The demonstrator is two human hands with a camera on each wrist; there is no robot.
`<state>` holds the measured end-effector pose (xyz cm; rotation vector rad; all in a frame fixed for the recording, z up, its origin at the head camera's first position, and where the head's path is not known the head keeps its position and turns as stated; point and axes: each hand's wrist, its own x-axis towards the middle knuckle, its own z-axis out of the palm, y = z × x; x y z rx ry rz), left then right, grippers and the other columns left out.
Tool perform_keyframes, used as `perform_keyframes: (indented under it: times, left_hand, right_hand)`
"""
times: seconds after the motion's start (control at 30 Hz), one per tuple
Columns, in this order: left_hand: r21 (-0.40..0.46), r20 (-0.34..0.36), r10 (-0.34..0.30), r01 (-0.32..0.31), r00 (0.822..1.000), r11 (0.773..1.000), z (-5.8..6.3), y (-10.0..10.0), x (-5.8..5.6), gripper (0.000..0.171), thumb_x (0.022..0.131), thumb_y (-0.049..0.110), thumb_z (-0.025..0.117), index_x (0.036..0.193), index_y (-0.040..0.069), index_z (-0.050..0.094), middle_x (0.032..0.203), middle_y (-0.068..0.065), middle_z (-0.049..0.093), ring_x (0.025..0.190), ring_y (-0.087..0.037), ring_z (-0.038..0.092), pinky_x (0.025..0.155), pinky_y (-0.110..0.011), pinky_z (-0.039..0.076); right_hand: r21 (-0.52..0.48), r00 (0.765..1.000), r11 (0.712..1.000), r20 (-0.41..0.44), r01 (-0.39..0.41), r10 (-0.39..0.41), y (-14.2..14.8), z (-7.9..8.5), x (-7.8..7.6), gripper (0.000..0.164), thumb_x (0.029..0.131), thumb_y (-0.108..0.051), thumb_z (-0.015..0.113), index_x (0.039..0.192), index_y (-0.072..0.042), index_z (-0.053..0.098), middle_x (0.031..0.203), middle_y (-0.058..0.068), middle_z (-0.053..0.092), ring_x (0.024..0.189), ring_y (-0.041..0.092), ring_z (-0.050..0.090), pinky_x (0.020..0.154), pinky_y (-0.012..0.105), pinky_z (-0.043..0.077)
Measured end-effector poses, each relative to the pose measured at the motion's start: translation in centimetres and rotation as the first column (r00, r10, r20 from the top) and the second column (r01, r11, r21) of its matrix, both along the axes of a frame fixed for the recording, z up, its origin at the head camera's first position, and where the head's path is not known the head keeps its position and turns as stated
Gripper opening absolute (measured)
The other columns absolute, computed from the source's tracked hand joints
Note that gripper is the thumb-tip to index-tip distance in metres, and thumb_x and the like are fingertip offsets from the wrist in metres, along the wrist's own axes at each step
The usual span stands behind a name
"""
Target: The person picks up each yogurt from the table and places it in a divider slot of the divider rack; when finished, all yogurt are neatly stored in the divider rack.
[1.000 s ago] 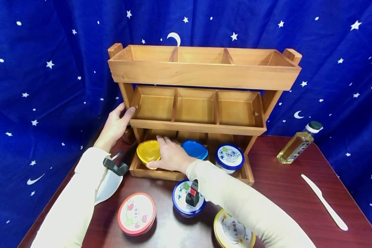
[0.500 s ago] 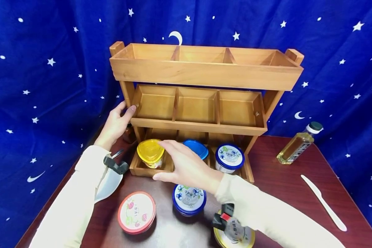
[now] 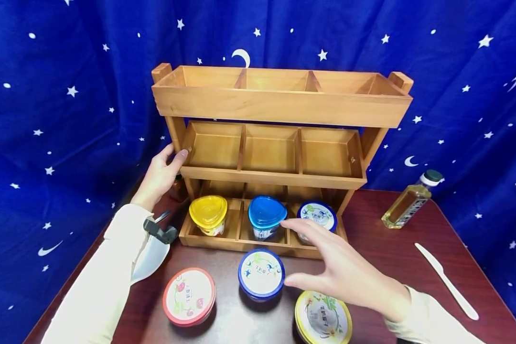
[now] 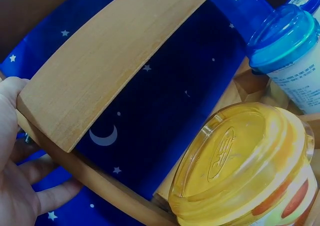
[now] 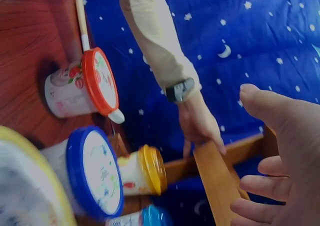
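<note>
My left hand (image 3: 160, 173) grips the left side of the three-tier wooden rack (image 3: 275, 177); its thumb is in front and its fingers go behind the upright. My right hand (image 3: 344, 265) hangs in the air before the bottom tier, holding nothing, thumb and fingers spread apart. Near its fingertips stands a cup with a blue lid (image 3: 267, 212) in the middle bottom compartment. The left one holds a cup with a yellow lid (image 3: 208, 211). A blueberry tub (image 3: 317, 216) fills the right one, partly hidden by my right hand. Another blueberry tub (image 3: 261, 274) stands in front.
On the table stand a red-lidded tub (image 3: 190, 296) and a yellow-rimmed tub (image 3: 322, 317). At right are a bottle of yellow liquid (image 3: 406, 205) and a white knife (image 3: 447, 282). A white spoon-like utensil (image 3: 152, 258) lies partly under my left forearm. A starry curtain (image 3: 69, 143) hangs behind.
My right hand has let go of the yellow-lidded cup and drawn back to the right, uncovering both lidded cups. My left hand stays on the rack.
</note>
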<state>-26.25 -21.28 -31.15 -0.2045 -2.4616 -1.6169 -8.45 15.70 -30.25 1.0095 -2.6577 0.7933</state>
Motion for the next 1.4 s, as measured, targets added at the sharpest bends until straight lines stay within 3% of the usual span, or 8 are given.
perform_keyframes:
  times: [0.17, 0.27, 0.6, 0.8, 0.97, 1.07, 1.3, 1.4]
  left_hand:
    - [0.018, -0.014, -0.014, 0.014, 1.000, 1.000, -0.1, 0.1, 0.0, 0.054, 0.102, 0.042, 0.049, 0.146, 0.012, 0.045, 0.137, -0.019, 0.055, 0.118, -0.034, 0.057, 0.107, -0.048, 0.043]
    - [0.018, -0.022, -0.018, 0.019, 1.000, 1.000, -0.1, 0.1, -0.1, 0.054, 0.102, 0.042, 0.049, 0.147, 0.012, 0.044, 0.137, -0.019, 0.055, 0.118, -0.032, 0.057, 0.107, -0.047, 0.043]
    - [0.006, -0.013, -0.012, 0.012, 1.000, 1.000, -0.4, -0.2, -0.3, 0.057, 0.102, 0.046, 0.047, 0.148, 0.013, 0.043, 0.137, -0.019, 0.055, 0.117, -0.033, 0.057, 0.106, -0.047, 0.044]
    - [0.014, -0.014, -0.009, 0.009, 1.000, 1.000, -0.3, -0.1, -0.3, 0.056, 0.102, 0.044, 0.048, 0.149, 0.013, 0.042, 0.139, -0.019, 0.054, 0.119, -0.034, 0.057, 0.108, -0.048, 0.042]
    - [0.008, -0.016, -0.002, 0.002, 1.000, 1.000, -0.2, -0.1, -0.2, 0.056, 0.102, 0.044, 0.047, 0.150, 0.013, 0.041, 0.141, -0.019, 0.053, 0.121, -0.035, 0.056, 0.108, -0.049, 0.042]
    - [0.013, -0.009, 0.000, 0.000, 1.000, 1.000, -0.3, -0.2, -0.2, 0.056, 0.102, 0.044, 0.048, 0.149, 0.014, 0.042, 0.140, -0.019, 0.053, 0.121, -0.035, 0.056, 0.108, -0.048, 0.042]
    - [0.007, -0.014, -0.008, 0.008, 1.000, 1.000, -0.5, -0.2, -0.3, 0.059, 0.102, 0.047, 0.047, 0.150, 0.013, 0.041, 0.139, -0.019, 0.054, 0.120, -0.035, 0.056, 0.107, -0.049, 0.043]
    - [0.001, -0.017, -0.009, 0.009, 1.000, 1.000, -0.5, -0.2, -0.3, 0.059, 0.102, 0.047, 0.047, 0.150, 0.013, 0.040, 0.139, -0.020, 0.053, 0.120, -0.035, 0.056, 0.108, -0.050, 0.042]
  right_hand:
    - [0.003, 0.998, 0.998, 0.013, 0.068, -0.068, 2.9, -1.9, 1.9, 0.086, 0.073, -0.040, 0.087, 0.146, -0.025, 0.044, 0.145, -0.008, 0.050, 0.132, 0.010, 0.048, 0.106, 0.009, 0.030]
    - [-0.010, 0.995, 0.996, 0.058, 0.088, -0.087, 4.4, -3.6, 3.0, 0.089, 0.072, -0.041, 0.087, 0.147, -0.026, 0.042, 0.144, -0.008, 0.050, 0.132, 0.004, 0.044, 0.104, 0.002, 0.021]
    - [-0.111, 0.986, 0.992, 0.163, 0.063, -0.044, 7.5, -9.1, 4.6, 0.106, 0.064, -0.033, 0.090, 0.152, -0.019, 0.033, 0.147, -0.002, 0.043, 0.133, -0.007, 0.035, 0.104, 0.002, 0.021]
    - [-0.219, 0.966, 0.976, 0.248, -0.016, 0.071, 8.4, -12.1, 4.9, 0.114, 0.066, -0.029, 0.089, 0.156, -0.010, 0.022, 0.152, -0.002, 0.032, 0.133, -0.002, 0.036, 0.097, 0.018, 0.046]
    - [-0.291, 0.965, 0.944, 0.154, -0.159, 0.210, 8.6, -14.0, 4.3, 0.113, 0.070, -0.038, 0.085, 0.152, 0.007, 0.020, 0.155, 0.000, 0.030, 0.140, 0.000, 0.029, 0.107, 0.012, 0.029]
    - [-0.264, 0.975, 0.955, 0.134, -0.136, 0.176, 8.4, -14.4, 4.5, 0.113, 0.069, -0.039, 0.084, 0.151, 0.006, 0.022, 0.153, 0.000, 0.034, 0.139, -0.002, 0.028, 0.106, 0.004, 0.019]
    - [-0.194, 0.963, 0.977, 0.266, 0.087, -0.033, 7.6, -14.4, 6.0, 0.113, 0.060, -0.029, 0.088, 0.154, -0.011, 0.028, 0.142, 0.017, 0.048, 0.132, -0.012, 0.034, 0.100, 0.002, 0.025]
    - [-0.212, 0.965, 0.974, 0.263, 0.075, -0.017, 7.6, -14.5, 6.0, 0.111, 0.061, -0.027, 0.088, 0.153, -0.010, 0.029, 0.142, 0.017, 0.047, 0.133, -0.012, 0.033, 0.101, 0.000, 0.023]
